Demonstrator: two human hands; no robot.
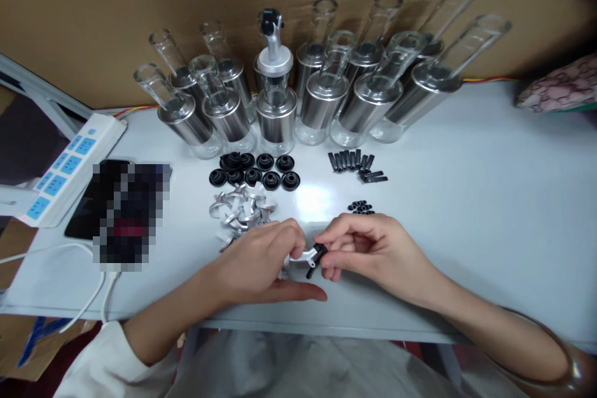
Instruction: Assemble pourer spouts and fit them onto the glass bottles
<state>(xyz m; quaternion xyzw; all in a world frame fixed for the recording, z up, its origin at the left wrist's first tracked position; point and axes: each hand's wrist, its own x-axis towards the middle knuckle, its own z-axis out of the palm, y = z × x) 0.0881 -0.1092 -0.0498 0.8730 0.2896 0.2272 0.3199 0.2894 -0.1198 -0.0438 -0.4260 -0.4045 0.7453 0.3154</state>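
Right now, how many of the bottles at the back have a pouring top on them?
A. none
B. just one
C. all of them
B. Only the bottle with the spout in the middle of the row wears a silver and black pouring top; the other bottles around it have open glass necks.

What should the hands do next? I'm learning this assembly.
Probably press the black cap fully onto the silver spout. The left hand holds the spout, the right hand pinches the cap at its tip, and it looks tilted, not seated.
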